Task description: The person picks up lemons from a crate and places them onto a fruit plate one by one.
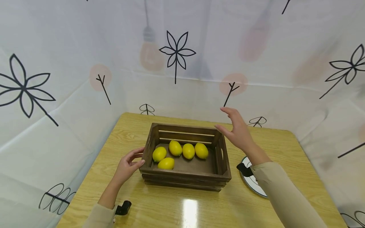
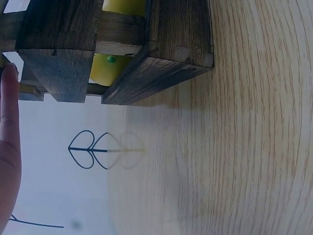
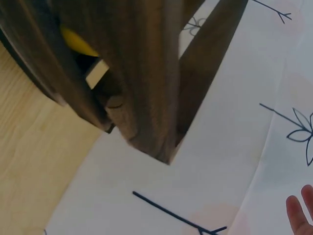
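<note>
A dark brown slatted wooden crate (image 1: 182,180) stands on the table with several yellow lemons (image 1: 188,151) on its floor, mostly toward the left and back. My left hand (image 1: 127,166) is at the crate's left end, its fingertips and thumb touching the outer side and edge. A finger (image 2: 10,105) of it reaches up to the slats in the left wrist view. Raised above the crate's back right corner is my right hand (image 1: 239,132), thumb and fingers spread apart, holding nothing. In the right wrist view its fingertips (image 3: 296,214) show at the lower right, away from the crate.
A white plate with a dark rim (image 1: 254,184) lies right of the crate, partly hidden under the right forearm. The light wood table (image 1: 137,202) meets a white patterned cloth (image 1: 199,95) behind and at the sides.
</note>
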Demonstrator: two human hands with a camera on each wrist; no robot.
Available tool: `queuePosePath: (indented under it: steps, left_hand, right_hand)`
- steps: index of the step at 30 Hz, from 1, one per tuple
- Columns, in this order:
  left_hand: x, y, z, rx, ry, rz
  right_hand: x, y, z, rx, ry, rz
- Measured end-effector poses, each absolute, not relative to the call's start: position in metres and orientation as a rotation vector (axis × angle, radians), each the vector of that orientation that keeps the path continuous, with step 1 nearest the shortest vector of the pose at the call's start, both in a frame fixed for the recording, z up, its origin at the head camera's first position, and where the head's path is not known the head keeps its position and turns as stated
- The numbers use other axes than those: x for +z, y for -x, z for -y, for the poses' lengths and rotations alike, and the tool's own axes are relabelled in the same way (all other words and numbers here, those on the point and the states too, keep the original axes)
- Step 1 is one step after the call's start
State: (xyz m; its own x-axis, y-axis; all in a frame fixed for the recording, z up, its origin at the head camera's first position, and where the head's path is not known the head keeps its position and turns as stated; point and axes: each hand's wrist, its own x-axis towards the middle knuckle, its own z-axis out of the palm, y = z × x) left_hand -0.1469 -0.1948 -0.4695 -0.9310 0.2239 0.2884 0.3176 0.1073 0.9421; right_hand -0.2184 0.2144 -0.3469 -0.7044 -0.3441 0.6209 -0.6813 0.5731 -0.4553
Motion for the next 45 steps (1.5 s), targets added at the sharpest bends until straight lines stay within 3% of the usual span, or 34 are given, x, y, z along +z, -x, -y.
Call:
queuePosePath:
  steps: [20,45]
  left_hand:
    - [-0.470,0.148,0.196,-1.970,0.550,2.295]
    - [-0.467,0.149,0.195,-1.977,0.489,2.330]
  right_hand:
    - [-0.339,0.234,-0.168,0.893,-1.033,2.479]
    - [-0.369,0.252,-0.122,0.728,-1.315,2.694]
